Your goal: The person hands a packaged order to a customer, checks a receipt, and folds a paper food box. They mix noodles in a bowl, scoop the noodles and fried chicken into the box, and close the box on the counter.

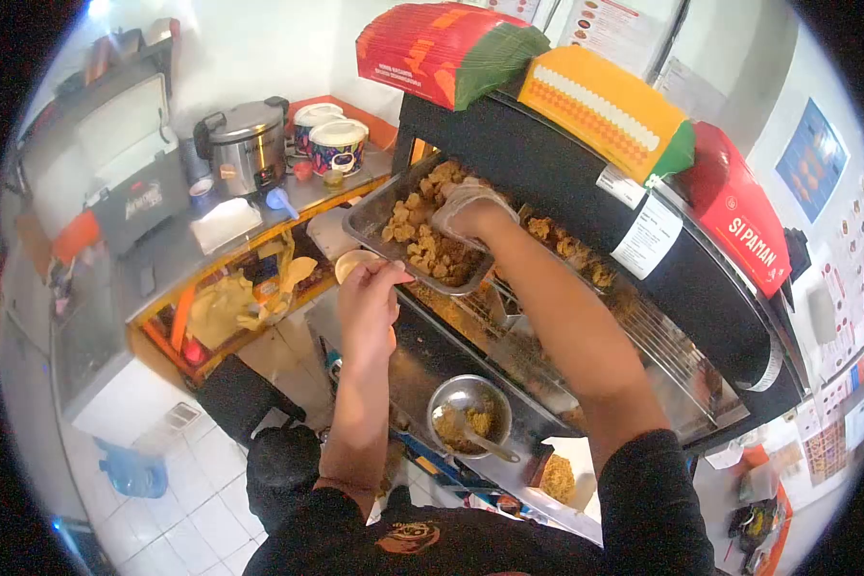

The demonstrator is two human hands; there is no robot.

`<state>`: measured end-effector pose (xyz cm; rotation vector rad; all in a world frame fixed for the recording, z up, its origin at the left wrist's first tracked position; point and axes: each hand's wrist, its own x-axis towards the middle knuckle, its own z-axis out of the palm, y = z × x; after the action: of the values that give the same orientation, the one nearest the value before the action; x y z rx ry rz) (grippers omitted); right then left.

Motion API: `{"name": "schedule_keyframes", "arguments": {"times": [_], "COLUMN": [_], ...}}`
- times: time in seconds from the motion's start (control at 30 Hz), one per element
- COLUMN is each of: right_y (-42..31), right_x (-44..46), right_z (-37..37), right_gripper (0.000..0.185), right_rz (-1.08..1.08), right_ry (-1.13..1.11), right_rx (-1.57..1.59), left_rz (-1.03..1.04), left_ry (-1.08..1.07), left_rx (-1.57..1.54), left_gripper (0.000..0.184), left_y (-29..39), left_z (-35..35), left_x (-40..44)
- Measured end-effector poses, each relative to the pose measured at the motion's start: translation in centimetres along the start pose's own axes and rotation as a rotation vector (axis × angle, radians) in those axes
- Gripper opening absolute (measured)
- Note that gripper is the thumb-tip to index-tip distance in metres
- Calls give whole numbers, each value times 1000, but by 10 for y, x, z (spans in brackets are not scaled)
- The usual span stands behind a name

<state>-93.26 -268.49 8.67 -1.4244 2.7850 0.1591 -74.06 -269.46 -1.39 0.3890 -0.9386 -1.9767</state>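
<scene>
My left hand [367, 305] is closed around a small tan cup [353, 261], held at the near left corner of a metal tray [363, 223]. Its round rim shows above my fingers. Small golden fried chicken pieces [415, 228] are piled in the tray. My right hand [472, 211], in a clear plastic glove, reaches over the tray's right side and touches the pieces. The glove and the food hide its fingertips, so I cannot make out whether it grips a piece.
A metal bowl [497, 396] with a ladle and yellow food stands below, beside an open box [559, 477] of noodles. A black display case [586, 206] with folded boxes on top rises at right. A steel cooker [247, 149] and lidded tubs [339, 144] stand at back left.
</scene>
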Motion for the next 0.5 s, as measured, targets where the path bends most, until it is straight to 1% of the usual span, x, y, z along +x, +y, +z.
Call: {"name": "schedule_keyframes", "arguments": {"times": [0.1, 0.2, 0.3, 0.4, 0.5], "right_y": [-4, -11, 6, 13, 3], "right_x": [2, -13, -1, 5, -15], "right_z": [2, -13, 5, 10, -4], "right_gripper": [58, 53, 35, 35, 48], "right_rz": [-69, -75, -237, -278, -255], "right_ry": [35, -34, 177, 269, 235], "right_rx": [-68, -109, -93, 19, 151], "left_rz": [-4, 10, 5, 13, -14], "left_ry": [-11, 1, 61, 73, 84], "left_rx": [-12, 6, -23, 32, 37], "left_gripper": [16, 17, 18, 19, 20], "left_y": [-6, -7, -3, 3, 2], "left_z": [-6, -8, -1, 4, 3], "left_x": [5, 7, 5, 0, 1]}}
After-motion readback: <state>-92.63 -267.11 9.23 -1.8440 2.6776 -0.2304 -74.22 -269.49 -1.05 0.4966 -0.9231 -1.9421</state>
